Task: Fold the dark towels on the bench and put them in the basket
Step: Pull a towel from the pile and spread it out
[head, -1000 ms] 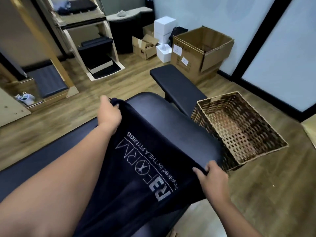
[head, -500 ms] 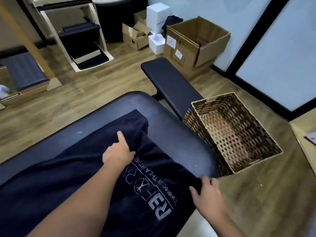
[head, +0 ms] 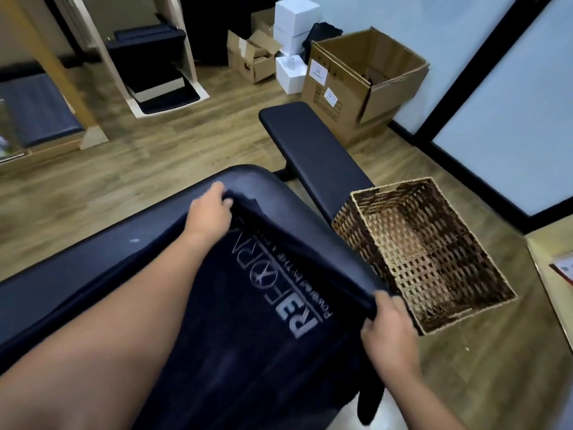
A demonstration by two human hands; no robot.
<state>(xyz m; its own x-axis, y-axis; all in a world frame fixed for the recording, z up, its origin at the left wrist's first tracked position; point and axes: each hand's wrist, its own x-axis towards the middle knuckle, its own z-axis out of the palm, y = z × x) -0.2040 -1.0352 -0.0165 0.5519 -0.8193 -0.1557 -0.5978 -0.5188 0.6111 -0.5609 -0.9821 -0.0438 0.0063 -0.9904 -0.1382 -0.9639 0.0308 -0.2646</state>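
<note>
Right now the padded bench (head: 77,283) carries my dark logo towel (head: 248,336), spread flat for folding. Beside it on the floor, the wicker basket (head: 483,262) waits open. My left hand (head: 210,212) and right hand (head: 387,333) each pinch a corner of its far edge, lifting it.

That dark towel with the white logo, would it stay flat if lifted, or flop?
Probably flop: the dark logo towel sags between the left hand and right hand gripping its edge. A loose end dangles off the padded black bench, so it seems soft. Likely light, since fingertips hold it up.
</note>
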